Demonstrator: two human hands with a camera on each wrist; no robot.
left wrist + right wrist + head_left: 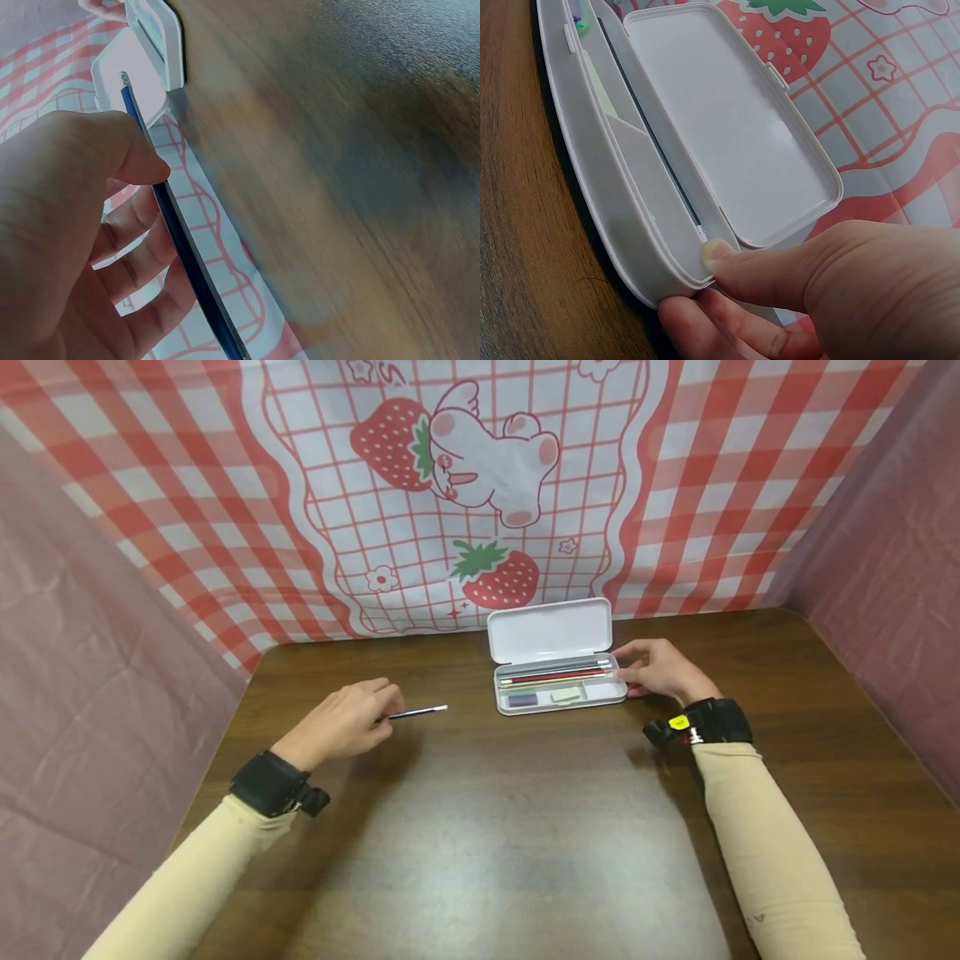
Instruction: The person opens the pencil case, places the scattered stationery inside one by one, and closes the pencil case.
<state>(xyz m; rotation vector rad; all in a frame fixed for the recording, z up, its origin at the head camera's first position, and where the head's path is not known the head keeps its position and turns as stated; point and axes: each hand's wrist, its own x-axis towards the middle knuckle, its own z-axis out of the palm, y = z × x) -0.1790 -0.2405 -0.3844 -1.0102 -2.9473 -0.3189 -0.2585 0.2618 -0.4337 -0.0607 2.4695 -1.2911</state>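
A white pencil case (561,706) lies at the back of the table with its lid (551,633) raised. Inside are several pencils (555,675), a purple block (522,700) and a pale green eraser (566,694). My right hand (660,670) grips the case's right end, thumb (718,256) on the rim and fingers curled beneath the outer wall. Left of the case, my left hand (350,717) pinches a dark blue pencil (184,244) between thumb and fingers. Its white-tipped end points toward the case, and the other end runs past the palm.
The brown wooden table (487,827) spreads in front of the case. A red-and-white checked cloth (705,493) with strawberries hangs close behind the case. Pinkish curtains (97,693) stand at both sides.
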